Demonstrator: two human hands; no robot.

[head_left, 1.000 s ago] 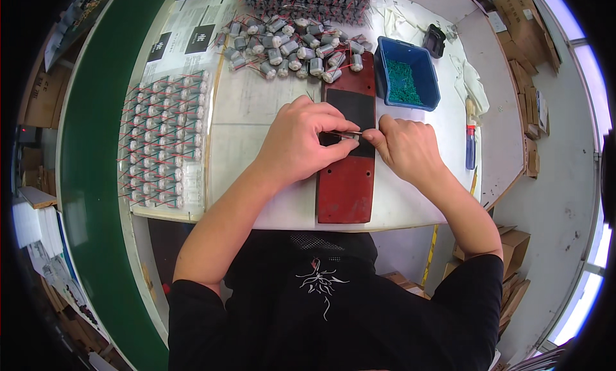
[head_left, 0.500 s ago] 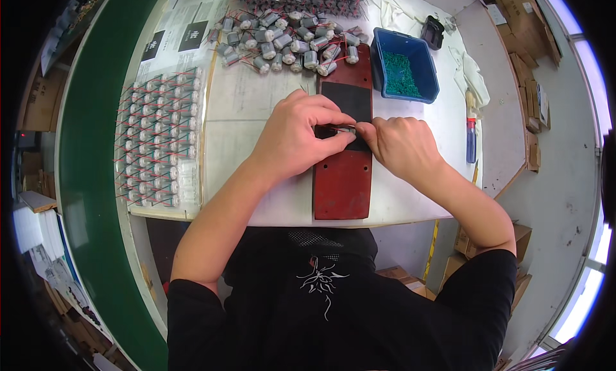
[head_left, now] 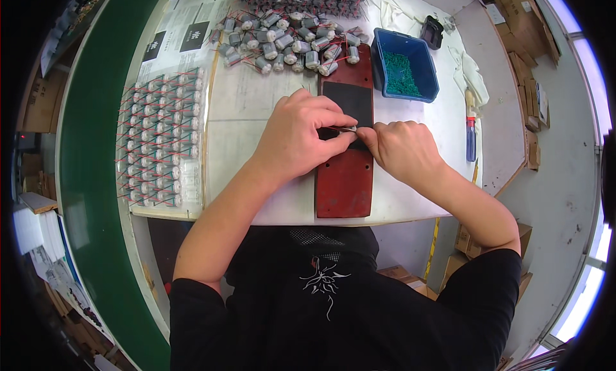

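Note:
Over the black pad on a red board, my two hands meet. Thumb and fingers of my left hand pinch a small electric motor, mostly covered by the fingers, with a bit of red wire showing. My right hand is closed, its thumb up against the motor's right end. Whatever it grips, if anything, is hidden by its fingers. Beyond the hands lies a heap of loose grey motors with red wires.
Rows of motors with red and green wires stand at the left. A blue bin of small green pieces sits right of the board. Farther right are a blue-handled tool, white cloth and a black holder. More motors are stacked at the back.
Both hands stay together over the pad. My left fingertips have closed in slightly around the motor, and less of it shows. The right hand has barely shifted.

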